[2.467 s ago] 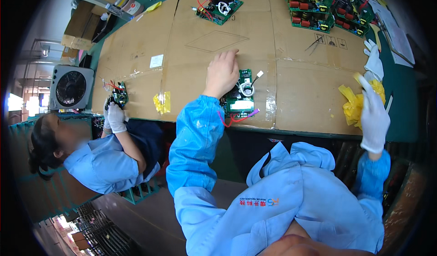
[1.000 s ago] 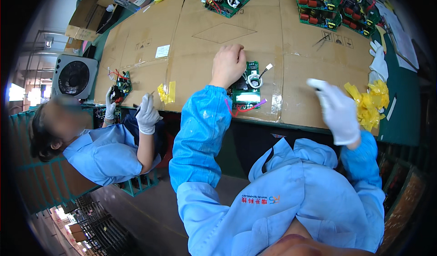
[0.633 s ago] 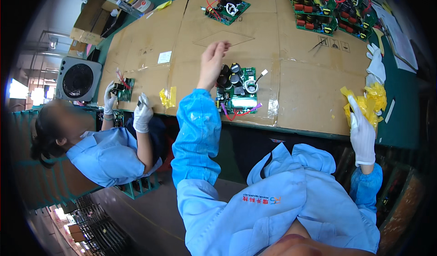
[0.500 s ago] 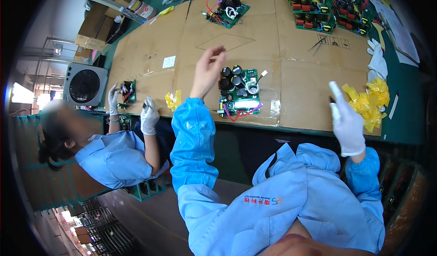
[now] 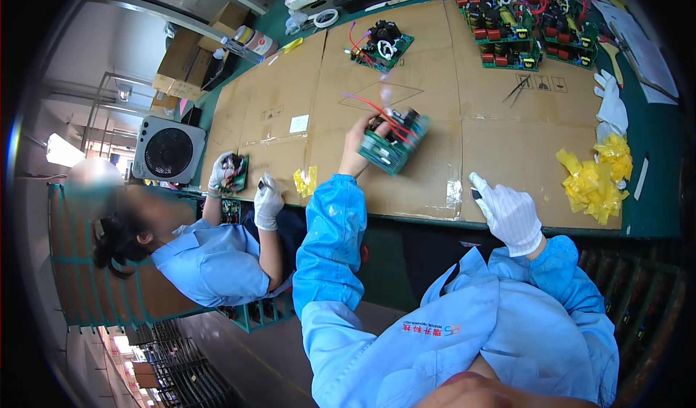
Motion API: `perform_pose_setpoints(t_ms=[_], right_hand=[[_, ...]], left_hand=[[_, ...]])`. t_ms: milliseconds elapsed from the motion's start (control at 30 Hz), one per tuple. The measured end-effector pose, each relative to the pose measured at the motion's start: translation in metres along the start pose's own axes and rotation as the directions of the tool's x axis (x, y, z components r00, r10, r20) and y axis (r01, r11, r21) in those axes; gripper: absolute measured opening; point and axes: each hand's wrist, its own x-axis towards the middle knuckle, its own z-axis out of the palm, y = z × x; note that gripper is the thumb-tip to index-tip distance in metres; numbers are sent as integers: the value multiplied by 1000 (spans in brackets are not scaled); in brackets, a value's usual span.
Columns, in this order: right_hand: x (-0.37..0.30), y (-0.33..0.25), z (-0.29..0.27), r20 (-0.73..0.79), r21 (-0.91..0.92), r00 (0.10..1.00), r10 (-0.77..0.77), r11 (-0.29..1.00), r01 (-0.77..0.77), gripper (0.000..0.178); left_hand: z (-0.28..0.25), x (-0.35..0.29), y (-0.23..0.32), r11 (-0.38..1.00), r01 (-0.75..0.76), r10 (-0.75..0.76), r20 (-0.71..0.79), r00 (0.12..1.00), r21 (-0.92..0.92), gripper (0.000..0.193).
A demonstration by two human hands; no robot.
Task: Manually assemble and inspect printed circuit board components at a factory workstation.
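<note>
My left hand (image 5: 357,146) is bare and closed round the edge of a green circuit board (image 5: 391,151). The board is tilted above the cardboard, with black cylindrical parts and red wires on it, slightly blurred. My right hand (image 5: 510,216), in a white striped glove, is over the front edge of the table, apart from the board. A small dark thing shows between its thumb and forefinger; its kind I cannot make out. Farther back, another circuit board (image 5: 382,46) with red wires and a white cable coil lies on the cardboard.
Flattened cardboard (image 5: 522,147) covers the table. Stacked circuit boards (image 5: 507,35) stand at the back right, near tweezers (image 5: 517,91). Crumpled yellow tape (image 5: 598,180) and a white glove (image 5: 611,107) lie at right. At left, a gloved co-worker (image 5: 210,241) handles a board by a fan (image 5: 168,151).
My left hand has taken hold of the board that lay flat and lifted it, tilting it. My right hand has moved left and lower toward the table's front edge.
</note>
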Motion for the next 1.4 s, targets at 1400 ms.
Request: perform_pose_setpoints(t_ms=[1400], right_hand=[[14, 5, -1, 92, 91, 993, 80, 992, -89, 49]], left_hand=[[135, 187, 142, 612, -629, 790, -327, 519, 479, 37]])
